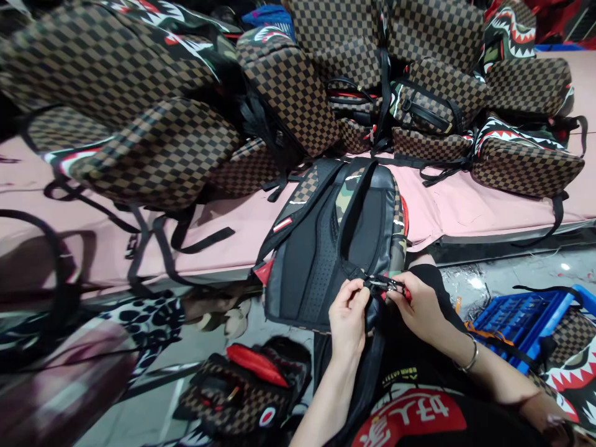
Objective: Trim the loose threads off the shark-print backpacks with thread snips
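A backpack (321, 248) leans against the edge of the pink surface, its black padded back panel facing me. One shoulder strap (356, 217) curves down its right half. My left hand (349, 310) pinches the lower end of this strap. Beside it, my right hand (414, 304) is closed on small thread snips (388, 284), partly hidden by the fingers. Their metal tips point left, close to my left fingertips and the strap. Dark webbing around the tips makes the exact contact hard to see.
Several brown-checked backpacks (177, 149) crowd the pink-covered table (223, 217), straps hanging over its edge. Below lies another checked bag (233, 391) with a red part. A blue plastic crate (521, 323) stands at right. At left is a person's blurred arm (88, 379).
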A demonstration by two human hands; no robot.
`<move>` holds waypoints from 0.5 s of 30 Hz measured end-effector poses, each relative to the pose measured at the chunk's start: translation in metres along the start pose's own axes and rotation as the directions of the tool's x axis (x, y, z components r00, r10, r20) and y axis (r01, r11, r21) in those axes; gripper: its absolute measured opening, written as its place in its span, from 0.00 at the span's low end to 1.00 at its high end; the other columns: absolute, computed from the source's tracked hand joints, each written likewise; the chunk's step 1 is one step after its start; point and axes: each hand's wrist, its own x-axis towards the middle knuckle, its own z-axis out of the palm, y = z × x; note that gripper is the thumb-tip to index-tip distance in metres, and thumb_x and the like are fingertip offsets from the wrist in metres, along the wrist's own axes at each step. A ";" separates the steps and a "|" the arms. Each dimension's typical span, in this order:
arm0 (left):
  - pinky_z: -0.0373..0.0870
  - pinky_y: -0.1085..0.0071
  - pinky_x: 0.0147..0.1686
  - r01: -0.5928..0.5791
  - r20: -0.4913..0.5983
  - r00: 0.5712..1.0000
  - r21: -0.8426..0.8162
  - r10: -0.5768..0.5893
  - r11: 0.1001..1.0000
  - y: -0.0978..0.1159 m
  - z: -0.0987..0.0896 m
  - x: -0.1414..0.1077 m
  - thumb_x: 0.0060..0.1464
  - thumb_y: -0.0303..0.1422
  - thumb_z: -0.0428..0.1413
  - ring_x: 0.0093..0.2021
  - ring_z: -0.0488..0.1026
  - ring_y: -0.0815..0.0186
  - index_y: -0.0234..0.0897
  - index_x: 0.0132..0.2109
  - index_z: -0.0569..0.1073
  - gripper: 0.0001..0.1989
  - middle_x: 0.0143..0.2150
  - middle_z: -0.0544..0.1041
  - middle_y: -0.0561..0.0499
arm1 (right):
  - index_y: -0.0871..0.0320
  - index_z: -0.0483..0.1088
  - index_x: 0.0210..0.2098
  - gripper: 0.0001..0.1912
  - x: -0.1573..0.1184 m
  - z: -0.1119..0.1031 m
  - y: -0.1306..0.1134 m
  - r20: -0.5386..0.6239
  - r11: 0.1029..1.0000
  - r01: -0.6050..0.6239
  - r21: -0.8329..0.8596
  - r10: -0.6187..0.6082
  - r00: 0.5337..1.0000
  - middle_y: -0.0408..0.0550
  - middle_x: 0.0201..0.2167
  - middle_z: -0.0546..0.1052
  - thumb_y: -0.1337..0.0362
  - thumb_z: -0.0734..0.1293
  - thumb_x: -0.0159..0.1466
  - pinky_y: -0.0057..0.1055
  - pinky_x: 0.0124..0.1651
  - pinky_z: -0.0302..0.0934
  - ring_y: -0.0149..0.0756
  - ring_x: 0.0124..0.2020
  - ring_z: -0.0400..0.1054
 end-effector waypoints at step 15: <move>0.65 0.70 0.45 0.215 0.062 0.976 -0.106 -0.209 0.971 0.002 -0.005 0.003 0.32 0.35 0.67 0.41 0.73 0.65 0.36 0.32 0.73 0.17 0.36 0.78 0.50 | 0.55 0.65 0.36 0.06 0.020 -0.028 -0.015 -0.194 0.842 0.038 0.538 0.080 0.978 0.41 0.27 0.67 0.60 0.63 0.60 0.25 0.27 0.56 0.28 0.24 0.60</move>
